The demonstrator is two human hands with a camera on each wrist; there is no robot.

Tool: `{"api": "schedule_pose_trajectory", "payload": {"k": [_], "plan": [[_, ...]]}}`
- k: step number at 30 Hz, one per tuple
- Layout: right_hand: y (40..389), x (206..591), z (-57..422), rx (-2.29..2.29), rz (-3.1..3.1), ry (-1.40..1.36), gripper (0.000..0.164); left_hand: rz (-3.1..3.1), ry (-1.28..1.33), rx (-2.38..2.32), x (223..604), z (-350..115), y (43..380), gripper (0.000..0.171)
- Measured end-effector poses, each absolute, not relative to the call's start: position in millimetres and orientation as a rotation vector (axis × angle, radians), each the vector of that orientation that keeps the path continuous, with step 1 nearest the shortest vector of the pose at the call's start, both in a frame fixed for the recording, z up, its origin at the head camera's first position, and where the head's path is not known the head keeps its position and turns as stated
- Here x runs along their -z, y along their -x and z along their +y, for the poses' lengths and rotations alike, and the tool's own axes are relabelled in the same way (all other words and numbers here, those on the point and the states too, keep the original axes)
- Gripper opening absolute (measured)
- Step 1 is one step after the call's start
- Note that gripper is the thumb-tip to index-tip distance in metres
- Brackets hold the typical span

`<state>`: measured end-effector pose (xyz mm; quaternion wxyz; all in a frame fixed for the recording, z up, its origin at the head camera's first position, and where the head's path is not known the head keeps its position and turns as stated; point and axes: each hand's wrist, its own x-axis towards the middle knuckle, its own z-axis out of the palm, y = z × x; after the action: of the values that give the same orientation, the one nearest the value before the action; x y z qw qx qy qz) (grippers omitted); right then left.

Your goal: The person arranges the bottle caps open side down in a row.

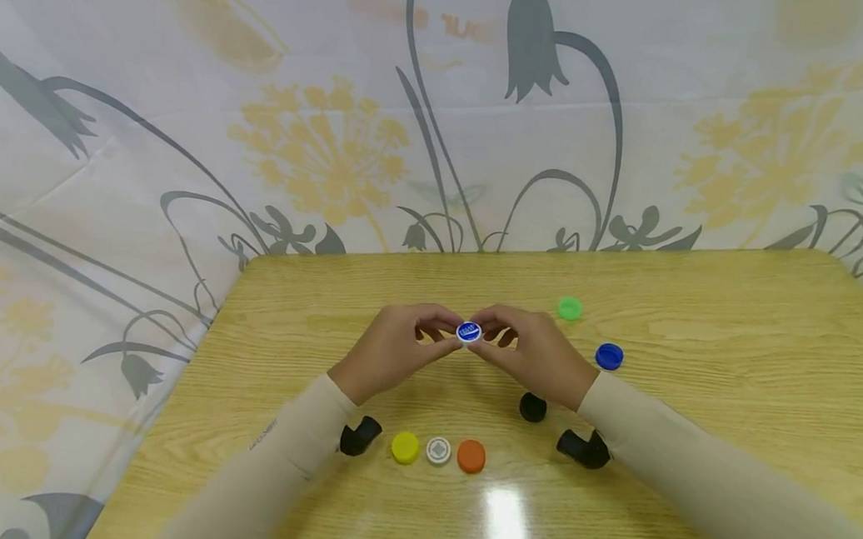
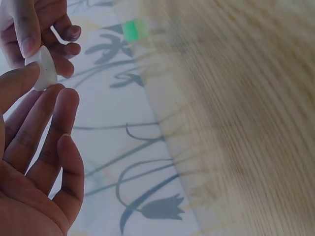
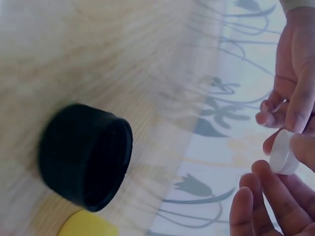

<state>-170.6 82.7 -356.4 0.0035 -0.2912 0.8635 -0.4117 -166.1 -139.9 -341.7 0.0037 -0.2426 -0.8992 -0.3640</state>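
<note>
A white bottle cap with a blue printed top [image 1: 469,332] is held up over the middle of the table between both hands. From the left, my left hand [image 1: 396,346] pinches its edge between thumb and fingers. My right hand [image 1: 538,352] pinches the opposite edge the same way. In the left wrist view the cap [image 2: 47,69] shows its plain white side, tilted on edge. Lying nearest to the right hand is a black cap [image 1: 533,408]; its open hollow side shows in the right wrist view [image 3: 110,164].
Closer to me, a yellow cap [image 1: 405,447], a white cap [image 1: 438,451] and an orange-red cap [image 1: 471,456] form a row. To the right lie a blue cap [image 1: 609,356] and a green cap [image 1: 570,308]. Patterned cloth [image 1: 457,121] hangs behind the wooden table [image 1: 734,349].
</note>
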Motion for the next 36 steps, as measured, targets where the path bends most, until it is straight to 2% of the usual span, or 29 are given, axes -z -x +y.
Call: {"api": "schedule_pose_trajectory", "payload": {"k": [20, 36], "plan": [[102.5, 366.0, 120.7, 1.344, 2.753, 1.001, 0.022, -2.717, 1.029, 0.995, 347.1, -105.7, 111.2, 0.023], [89.4, 390.9, 126.3, 1.352, 2.524, 1.009, 0.024, -2.88, 1.059, 0.486, 360.8, -96.6, 97.3, 0.027]]}}
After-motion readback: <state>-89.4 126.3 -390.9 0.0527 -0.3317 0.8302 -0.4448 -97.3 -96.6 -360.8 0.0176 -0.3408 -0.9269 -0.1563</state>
